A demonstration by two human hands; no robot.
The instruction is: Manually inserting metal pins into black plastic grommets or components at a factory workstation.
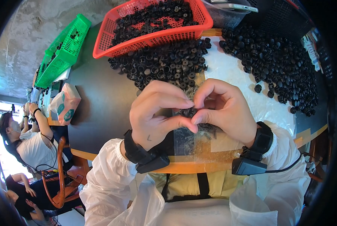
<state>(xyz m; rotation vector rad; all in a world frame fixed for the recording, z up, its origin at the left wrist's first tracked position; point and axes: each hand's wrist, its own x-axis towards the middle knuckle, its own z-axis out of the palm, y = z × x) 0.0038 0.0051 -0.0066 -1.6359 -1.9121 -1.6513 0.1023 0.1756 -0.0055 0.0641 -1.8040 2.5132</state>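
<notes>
A dark bench (100, 109) crowded with stock: two green baskets (63, 49) at left, one red basket (153, 26) of black rubber parts, loose heaps beside it — too many to count. The left hand (157, 113) and right hand (225, 109), each grip pinched, meet on one small black part (191, 112) between the fingertips. Best held close, thumbs steadying, pressing squarely.

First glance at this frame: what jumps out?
Two hands, left hand and right hand, pinch a small black part together at centre. Behind them a red basket of black parts tops a heap; another black pile spreads far right, a green basket far left.
</notes>
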